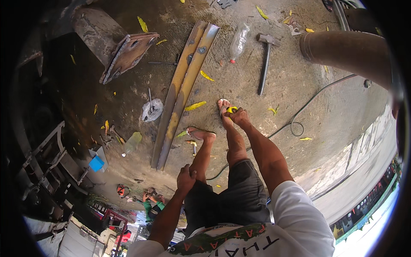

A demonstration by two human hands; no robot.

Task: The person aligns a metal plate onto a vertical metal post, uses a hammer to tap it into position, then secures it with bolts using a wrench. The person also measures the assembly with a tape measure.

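Note:
My right hand (pixel 239 118) reaches down in front of my right foot, closed round what looks like a yellow tape measure (pixel 232 109). The fingers partly hide it. On my left knee rests my left hand (pixel 186 179), fingers apart with nothing in them. Left of my feet a long, rust-stained steel channel (pixel 188 81) lies lengthwise on the concrete. A hammer (pixel 267 47) with a metal handle lies beyond my right foot, beside a clear plastic bottle (pixel 239 42) with a red cap.
A thick brown pipe (pixel 338 53) juts in at the right, near a looped dark cable (pixel 295 124). At the far left stands a steel post with a base plate (pixel 132 55). A plastic bag (pixel 152 110) lies left of the channel. Another person (pixel 153 205) is at lower left.

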